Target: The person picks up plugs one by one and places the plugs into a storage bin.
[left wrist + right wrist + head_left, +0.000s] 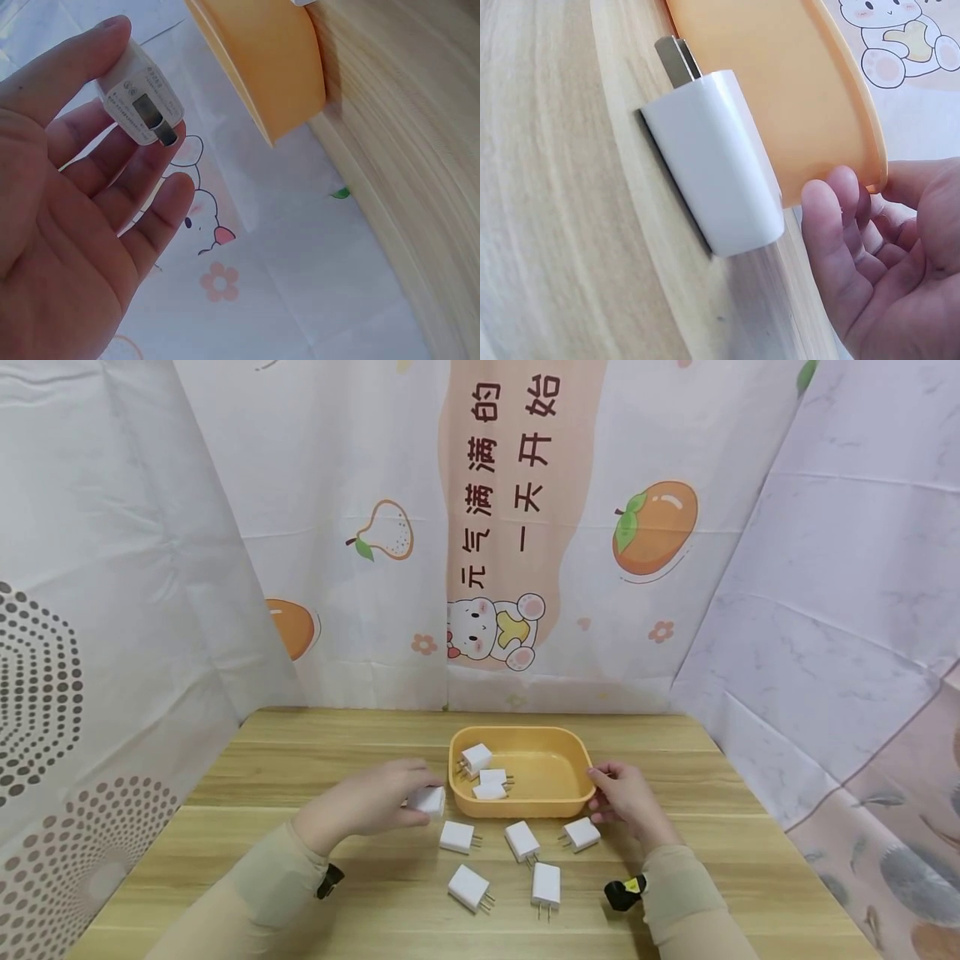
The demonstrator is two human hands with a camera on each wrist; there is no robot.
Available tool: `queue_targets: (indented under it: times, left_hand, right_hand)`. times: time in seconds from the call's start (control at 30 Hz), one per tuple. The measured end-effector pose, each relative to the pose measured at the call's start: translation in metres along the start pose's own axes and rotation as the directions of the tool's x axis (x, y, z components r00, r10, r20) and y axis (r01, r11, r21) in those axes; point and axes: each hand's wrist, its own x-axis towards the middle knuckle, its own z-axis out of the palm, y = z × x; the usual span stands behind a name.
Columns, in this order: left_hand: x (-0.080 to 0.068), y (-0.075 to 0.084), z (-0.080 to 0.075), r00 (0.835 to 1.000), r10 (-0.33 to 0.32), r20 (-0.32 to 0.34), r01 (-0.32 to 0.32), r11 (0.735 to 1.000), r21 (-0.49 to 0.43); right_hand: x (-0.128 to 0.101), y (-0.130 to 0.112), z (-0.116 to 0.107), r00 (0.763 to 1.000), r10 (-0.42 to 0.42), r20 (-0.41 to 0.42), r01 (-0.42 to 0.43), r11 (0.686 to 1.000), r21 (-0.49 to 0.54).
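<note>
My left hand (378,797) pinches a white plug-in charger (427,801) just left of the yellow-orange basket (525,810). In the left wrist view the thumb and fingers hold that charger (141,94), its metal prongs facing the camera. At the basket's right end, my right hand (626,797) grips the rim between thumb and fingers; the right wrist view shows this hand (885,240) at the basket's corner (802,97). Inside the basket, at its left, lie three white chargers (477,758). One loose charger (712,165) lies close to the right hand.
Several white chargers lie on the wooden table (375,893) in front of the basket, among them one at the left (457,837) and one nearer the front (546,885). A printed curtain (360,610) hangs behind the table, with cloth at both sides.
</note>
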Motion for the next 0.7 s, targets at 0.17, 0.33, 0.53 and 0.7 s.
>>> queue_targets:
  times: [0.17, 0.33, 0.53, 0.7]
  left_hand:
    - [0.01, -0.001, 0.001, 1.0, -0.017, -0.026, 0.017, 1.0, 0.003]
    - [0.024, -0.002, 0.003, 0.999, -0.034, -0.018, 0.034, 0.999, 0.013]
    - [0.043, -0.005, 0.004, 0.995, -0.098, 0.007, 0.098, 0.995, -0.025]
    - [0.06, -0.008, 0.008, 0.989, -0.147, 0.011, 0.147, 0.989, -0.03]
  right_hand:
    - [-0.001, 0.001, 0.0, 1.0, 0.002, -0.005, -0.002, 1.0, -0.004]
    - [-0.001, 0.001, -0.001, 1.0, 0.004, -0.007, -0.004, 1.0, -0.003]
    - [0.0, 0.0, 0.0, 1.0, 0.01, -0.006, -0.01, 1.0, 0.009]
    - [0.0, -0.001, 0.001, 1.0, 0.014, -0.002, -0.014, 1.0, 0.004]
